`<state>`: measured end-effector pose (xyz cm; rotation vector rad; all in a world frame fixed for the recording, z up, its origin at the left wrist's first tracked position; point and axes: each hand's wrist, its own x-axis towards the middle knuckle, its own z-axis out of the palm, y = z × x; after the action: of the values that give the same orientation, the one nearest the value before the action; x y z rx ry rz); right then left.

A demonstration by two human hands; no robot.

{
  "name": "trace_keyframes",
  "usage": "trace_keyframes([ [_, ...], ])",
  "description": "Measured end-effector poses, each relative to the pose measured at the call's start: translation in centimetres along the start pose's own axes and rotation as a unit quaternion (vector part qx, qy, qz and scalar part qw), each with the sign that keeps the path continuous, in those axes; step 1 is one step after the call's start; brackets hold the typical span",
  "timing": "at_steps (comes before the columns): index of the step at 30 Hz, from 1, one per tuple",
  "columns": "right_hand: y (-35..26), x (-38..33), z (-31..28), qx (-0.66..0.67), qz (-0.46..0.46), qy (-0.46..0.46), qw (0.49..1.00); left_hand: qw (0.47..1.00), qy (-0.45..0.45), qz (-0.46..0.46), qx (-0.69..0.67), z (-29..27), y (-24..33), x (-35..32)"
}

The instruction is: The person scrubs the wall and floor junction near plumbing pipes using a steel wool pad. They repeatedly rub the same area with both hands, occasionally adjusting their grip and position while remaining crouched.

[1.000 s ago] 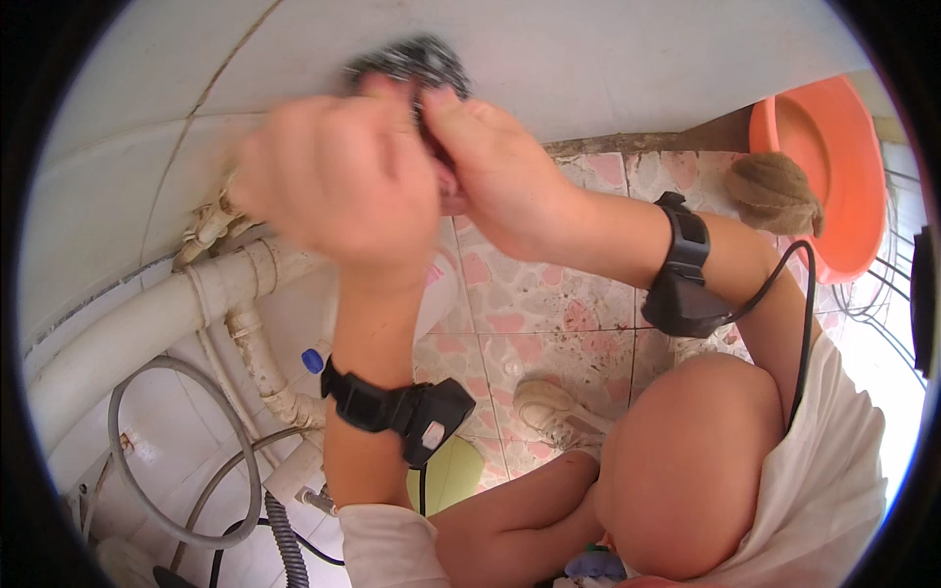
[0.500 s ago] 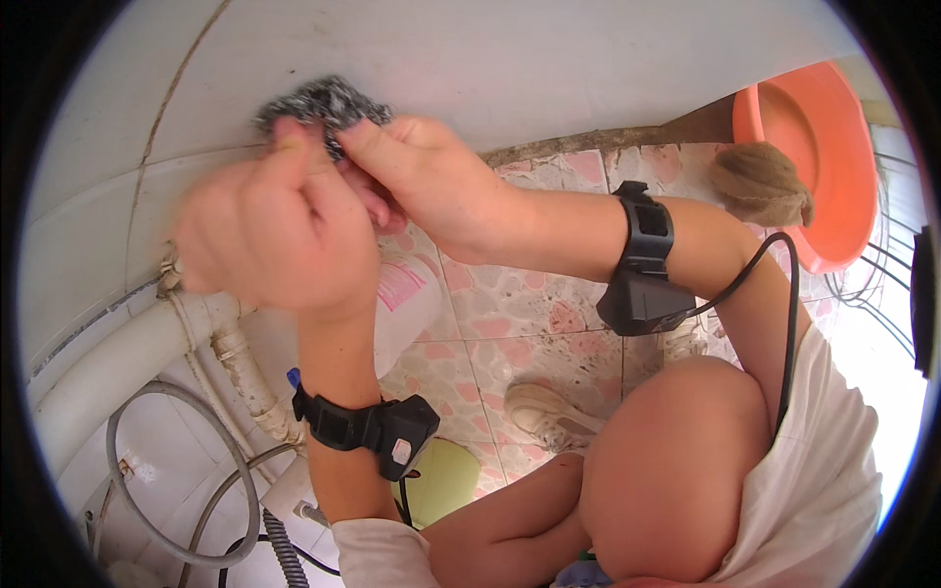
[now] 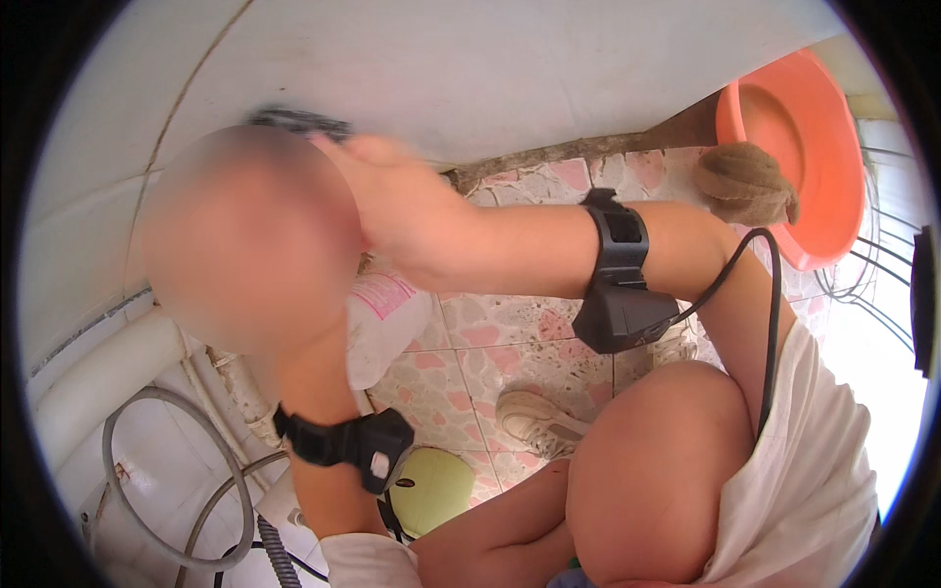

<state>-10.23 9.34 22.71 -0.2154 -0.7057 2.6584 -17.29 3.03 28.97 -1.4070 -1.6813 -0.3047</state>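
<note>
Far left, we have the white pipe (image 3: 108,370) below the left hand (image 3: 250,240): a low sweep could rap knuckles on it. That hand is blurred, so we can't tell its grip! Just above it, the dark mesh scrubber (image 3: 299,122) shows in front of the pale wall (image 3: 470,73); a loose hold could let it slip. Rightward, the right hand's (image 3: 417,216) thumb is at the scrubber's lower edge; whether it pinches, we can't tell.
</note>
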Motion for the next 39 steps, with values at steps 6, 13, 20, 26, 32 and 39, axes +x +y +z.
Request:
trace_keyframes([
  [6,-0.2,-1.0,-2.8,0.025,0.139,0.080,0.987,0.992,-0.113,-0.043,-0.023,1.6,3.2,-2.5],
  [13,-0.7,0.3,0.8,0.001,0.049,-0.030,0.998,0.991,0.020,-0.133,-0.016,-0.5,-1.1,-0.2],
  [20,0.4,-0.8,-3.1,0.040,0.157,0.105,0.981,0.991,-0.125,-0.034,-0.005,1.4,3.2,-1.9],
  [26,-2.7,-3.0,-3.6,0.017,0.014,0.004,1.000,0.998,0.039,-0.009,-0.048,1.8,3.2,0.5],
  [32,-1.2,-2.8,-7.1,-0.046,0.041,0.151,0.987,0.998,-0.006,-0.054,-0.038,4.8,8.4,-2.8],
  [39,-2.9,-3.7,-7.5,-0.072,-0.009,0.081,0.994,0.978,0.048,-0.197,-0.056,4.6,8.5,-2.3],
])
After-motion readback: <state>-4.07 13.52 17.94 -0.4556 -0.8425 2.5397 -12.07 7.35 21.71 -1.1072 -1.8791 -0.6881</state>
